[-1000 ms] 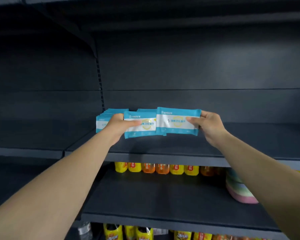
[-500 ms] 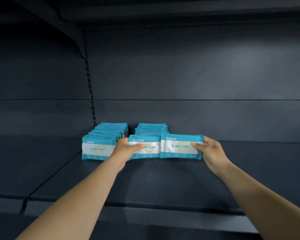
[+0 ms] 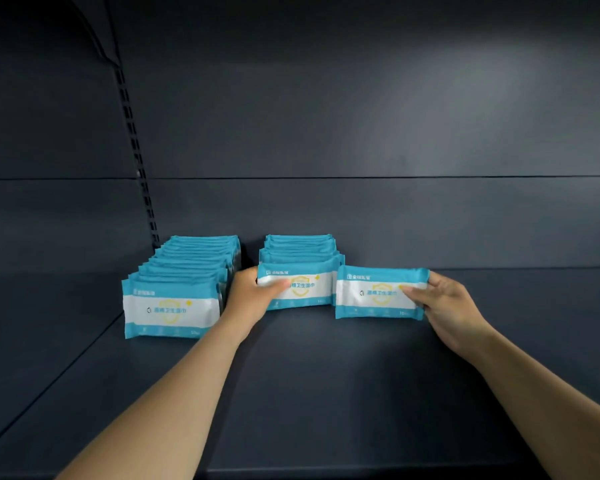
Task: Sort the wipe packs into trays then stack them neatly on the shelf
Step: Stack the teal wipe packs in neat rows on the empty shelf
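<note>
Two rows of blue-and-white wipe packs stand upright on the dark shelf [image 3: 326, 393]: a long left row [image 3: 174, 306] and a shorter middle row [image 3: 298, 251]. My left hand [image 3: 253, 296] grips the front pack of the middle row [image 3: 305, 289] by its left end, thumb across its face. My right hand [image 3: 444, 306] pinches the right end of a separate wipe pack [image 3: 374, 292], which stands on the shelf just right of the middle row and slightly in front of it. No tray is in view.
The shelf's back panel [image 3: 361, 220] rises right behind the rows. A slotted upright [image 3: 136, 157] runs up the back at the left. Bare shelf extends to the right of my right hand and toward the front edge.
The view has closed in on the shelf. Both packs came down from the air onto the shelf, and the right-hand pack has drawn apart from the left-hand one.
</note>
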`<move>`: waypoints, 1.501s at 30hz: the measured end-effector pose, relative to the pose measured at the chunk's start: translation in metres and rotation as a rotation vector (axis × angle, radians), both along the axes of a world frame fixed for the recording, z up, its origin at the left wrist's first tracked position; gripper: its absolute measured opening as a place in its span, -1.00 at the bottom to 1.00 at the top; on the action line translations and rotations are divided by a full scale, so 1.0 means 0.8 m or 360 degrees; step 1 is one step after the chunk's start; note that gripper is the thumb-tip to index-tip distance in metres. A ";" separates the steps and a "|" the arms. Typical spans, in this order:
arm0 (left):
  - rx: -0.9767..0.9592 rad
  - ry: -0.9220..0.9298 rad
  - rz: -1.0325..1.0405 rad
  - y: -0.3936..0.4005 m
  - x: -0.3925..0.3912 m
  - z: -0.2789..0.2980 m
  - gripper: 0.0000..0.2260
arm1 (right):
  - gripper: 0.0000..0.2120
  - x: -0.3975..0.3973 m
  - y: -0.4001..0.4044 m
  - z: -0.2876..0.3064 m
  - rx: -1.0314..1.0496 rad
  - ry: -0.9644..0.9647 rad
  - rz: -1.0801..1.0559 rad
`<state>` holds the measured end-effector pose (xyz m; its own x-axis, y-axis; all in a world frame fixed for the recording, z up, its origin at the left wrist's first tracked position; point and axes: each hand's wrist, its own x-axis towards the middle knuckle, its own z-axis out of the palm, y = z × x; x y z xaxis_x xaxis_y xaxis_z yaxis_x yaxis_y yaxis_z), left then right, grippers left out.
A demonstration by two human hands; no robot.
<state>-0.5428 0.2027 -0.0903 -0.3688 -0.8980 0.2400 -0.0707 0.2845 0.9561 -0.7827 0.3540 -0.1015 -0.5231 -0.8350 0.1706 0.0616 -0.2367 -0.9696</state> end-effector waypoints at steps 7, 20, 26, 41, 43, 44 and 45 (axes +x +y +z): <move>-0.0200 -0.0104 0.0139 -0.015 -0.007 -0.004 -0.83 | -0.74 -0.001 0.003 0.001 0.0025 0.0091 -0.0027; -0.0352 -0.0208 0.0203 0.017 0.015 -0.001 -0.28 | -0.76 0.030 0.008 0.000 0.0094 0.0225 -0.0231; -0.0428 -0.0293 0.0151 0.033 0.031 0.002 -0.24 | -0.73 0.076 -0.010 0.010 0.0003 0.0264 -0.0308; -0.0147 -0.0419 0.0005 0.006 0.010 -0.015 0.00 | -0.17 0.126 -0.078 -0.001 0.0355 0.0677 -0.0396; -0.0047 -0.0375 -0.0041 0.004 0.008 -0.013 0.01 | -0.06 0.121 -0.085 -0.005 0.0429 0.0645 -0.0225; -0.0004 -0.0351 -0.0062 0.000 0.007 -0.014 0.00 | -0.12 0.118 -0.088 -0.005 0.0430 0.0624 -0.0151; 0.0016 -0.0325 -0.0081 -0.006 0.006 -0.015 -0.04 | -0.21 0.118 -0.090 -0.003 0.0416 0.0604 -0.0079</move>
<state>-0.5381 0.1982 -0.1026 -0.4540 -0.8789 0.1467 -0.2488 0.2831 0.9263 -0.6885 0.2823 -0.1039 -0.5048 -0.8510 0.1448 -0.3147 0.0252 -0.9488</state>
